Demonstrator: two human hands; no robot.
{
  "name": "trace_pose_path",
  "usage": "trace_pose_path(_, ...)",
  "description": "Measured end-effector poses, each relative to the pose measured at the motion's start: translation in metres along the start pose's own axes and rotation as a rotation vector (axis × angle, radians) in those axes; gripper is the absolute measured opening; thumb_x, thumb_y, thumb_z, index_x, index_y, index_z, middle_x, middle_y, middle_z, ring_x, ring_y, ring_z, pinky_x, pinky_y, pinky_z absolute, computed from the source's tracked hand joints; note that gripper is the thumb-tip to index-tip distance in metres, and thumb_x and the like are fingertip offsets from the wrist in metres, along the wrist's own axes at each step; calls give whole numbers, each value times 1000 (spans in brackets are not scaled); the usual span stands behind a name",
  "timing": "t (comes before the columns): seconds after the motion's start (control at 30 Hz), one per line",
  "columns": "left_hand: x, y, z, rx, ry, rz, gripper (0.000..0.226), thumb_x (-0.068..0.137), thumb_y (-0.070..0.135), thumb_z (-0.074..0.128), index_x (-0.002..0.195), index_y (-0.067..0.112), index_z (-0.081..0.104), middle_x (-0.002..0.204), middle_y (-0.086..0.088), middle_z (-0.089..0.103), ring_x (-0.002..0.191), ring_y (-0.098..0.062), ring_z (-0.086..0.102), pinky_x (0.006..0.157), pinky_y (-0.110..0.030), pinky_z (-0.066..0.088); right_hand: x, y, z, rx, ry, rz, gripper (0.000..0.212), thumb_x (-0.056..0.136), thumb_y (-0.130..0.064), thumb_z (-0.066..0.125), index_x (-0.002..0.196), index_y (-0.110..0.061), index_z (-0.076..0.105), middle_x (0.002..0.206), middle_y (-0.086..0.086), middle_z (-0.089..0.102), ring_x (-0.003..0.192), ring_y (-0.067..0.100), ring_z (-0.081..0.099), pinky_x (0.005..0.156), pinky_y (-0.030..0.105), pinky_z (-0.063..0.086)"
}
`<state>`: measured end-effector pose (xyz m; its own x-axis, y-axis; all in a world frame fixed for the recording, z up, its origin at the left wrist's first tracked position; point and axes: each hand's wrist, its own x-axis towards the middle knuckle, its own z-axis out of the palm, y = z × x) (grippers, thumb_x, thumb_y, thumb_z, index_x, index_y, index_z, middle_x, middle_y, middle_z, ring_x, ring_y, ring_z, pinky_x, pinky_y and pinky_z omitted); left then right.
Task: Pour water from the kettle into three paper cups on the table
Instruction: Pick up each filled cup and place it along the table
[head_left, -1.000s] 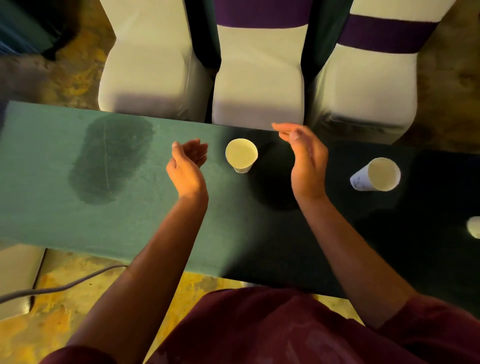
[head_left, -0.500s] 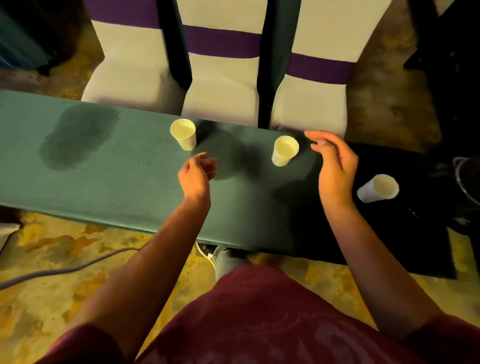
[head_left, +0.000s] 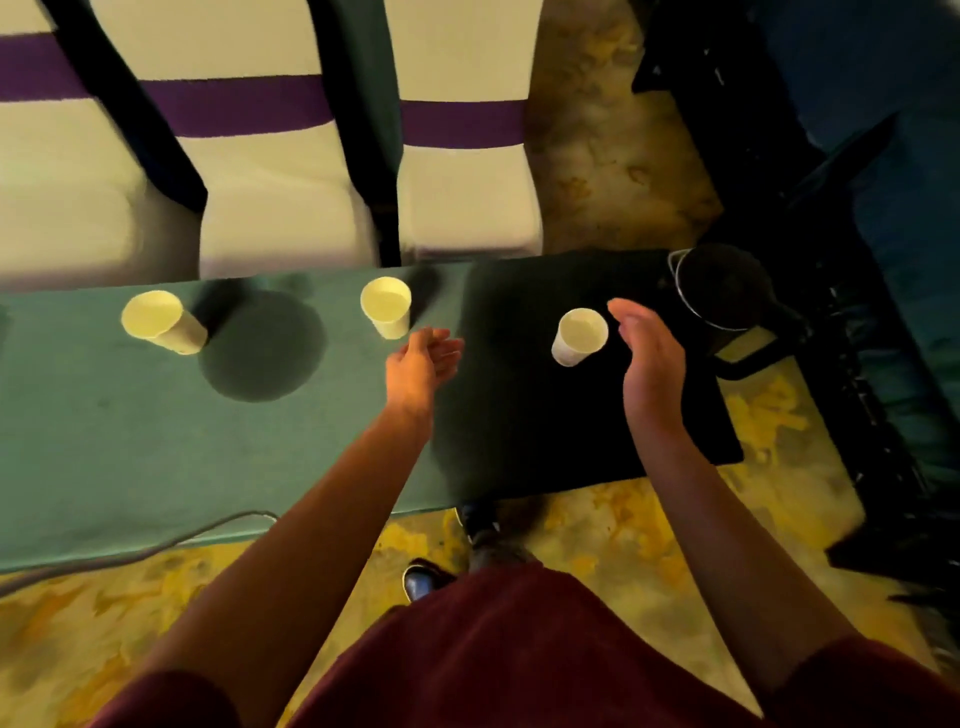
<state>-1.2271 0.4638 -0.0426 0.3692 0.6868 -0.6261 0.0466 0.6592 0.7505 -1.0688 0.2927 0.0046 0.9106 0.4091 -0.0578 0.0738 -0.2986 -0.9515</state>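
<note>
Three white paper cups stand upright in a row on the green table (head_left: 104, 441): a left cup (head_left: 158, 322), a middle cup (head_left: 387, 306) and a right cup (head_left: 579, 335). A dark kettle (head_left: 727, 296) with a black handle sits at the table's far right end. My left hand (head_left: 423, 364) hovers open just in front of the middle cup, holding nothing. Between the right cup and the kettle, my right hand (head_left: 649, 358) is open with its palm turned left, touching neither.
A dark round stain (head_left: 260, 348) marks the cloth between the left and middle cups. White-covered chairs (head_left: 291, 208) with purple bands stand close behind the table. A grey cable (head_left: 156, 551) trails off the front edge. Dark furniture (head_left: 857, 260) fills the right side.
The view has swung right, bringing the kettle fully into sight. Both hands have shifted right along the table; the right hand has passed the third cup and is now near the kettle.
</note>
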Motion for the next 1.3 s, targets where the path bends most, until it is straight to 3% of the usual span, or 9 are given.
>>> trace_pose_path(0.1,20,-11,35,29,-32,-37,30,103,24,40,95,11,65,95,-12,73,84,-23,69,80,-34,54,17,25,-2,-68,-73,-9,47,101,-37,40,137,-15,62,138,-1,63,127,8,56,108,24,42)
trace_pose_path(0.3,54,-36,86,122,-42,-134,29,103,25,41,97,12,66,98,-13,73,89,-25,69,86,-36,55,52,60,11,-92,-114,91,48,106,-35,40,151,-19,45,155,0,48,141,10,42,114,27,33)
trace_pose_path(0.5,84,-58,114,138,-19,-225,30,103,24,43,109,6,66,107,-16,74,99,-30,71,85,-37,57,78,85,30,106,-32,300,49,109,-34,39,156,-20,37,157,-1,44,141,9,43,114,25,36)
trace_pose_path(0.63,92,-66,128,129,-7,-218,29,101,22,45,111,7,68,111,-14,74,105,-30,71,93,-40,57,89,92,39,185,-16,334,47,108,-33,40,152,-18,42,151,2,51,136,11,51,112,29,43)
trace_pose_path(0.83,94,-74,138,180,-68,-210,28,98,16,45,109,11,70,116,-14,73,111,-29,68,97,-41,54,94,109,49,150,-75,351,38,105,-38,42,141,-31,52,142,-2,58,123,8,58,81,5,48)
trace_pose_path(0.97,95,-73,138,200,-95,-232,33,95,8,41,113,8,69,114,-12,73,110,-26,69,99,-41,54,96,120,51,141,-78,326,40,108,-27,38,143,-18,55,138,1,64,121,6,60,85,5,45)
trace_pose_path(1.07,93,-73,138,256,-132,-243,39,92,3,40,118,6,69,113,-8,73,112,-24,67,101,-41,54,95,128,51,142,-91,300,38,108,-23,39,138,-13,60,135,4,66,122,11,62,92,14,48)
trace_pose_path(1.2,94,-72,139,238,-104,-275,37,93,4,40,117,6,68,108,-5,73,109,-23,67,102,-42,53,92,127,50,135,-96,303,37,108,-28,40,138,-17,60,135,3,66,123,12,62,99,22,50)
trace_pose_path(1.3,93,-71,140,247,-99,-287,38,94,4,39,119,4,68,109,-6,73,110,-23,68,102,-42,53,90,124,49,104,-94,300,35,110,-29,39,132,-18,63,131,2,67,117,10,64,92,17,51)
